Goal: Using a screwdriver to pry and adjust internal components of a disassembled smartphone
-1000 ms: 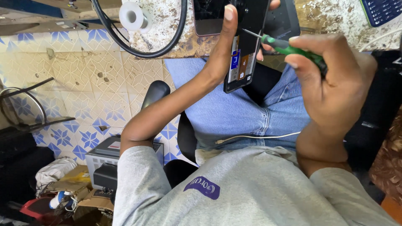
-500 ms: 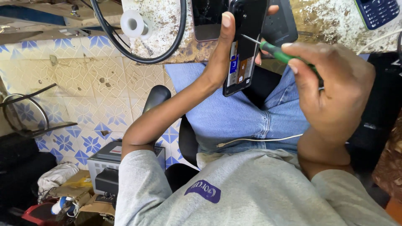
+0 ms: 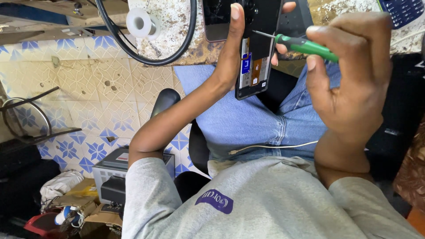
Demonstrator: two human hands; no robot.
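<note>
My left hand (image 3: 233, 53) grips an opened black smartphone (image 3: 256, 48) with its back cover off, showing internal parts in blue, orange and black. The phone is held upright above my lap, at the edge of a worn speckled worktop (image 3: 177, 26). My right hand (image 3: 354, 84) holds a green-handled screwdriver (image 3: 305, 45). Its thin metal tip touches the upper inside of the phone.
A black cable loop (image 3: 146, 55) and a white spool (image 3: 139, 22) lie on the worktop, beside another phone (image 3: 217, 20). A keypad device (image 3: 400, 9) sits at top right. Below left are a grey box-shaped device (image 3: 116, 170), rags and clutter on a tiled floor (image 3: 88, 88). A white cable (image 3: 274, 147) crosses my jeans.
The phone and both hands have shifted slightly up and right in view. The screwdriver tip stays against the phone's upper interior.
</note>
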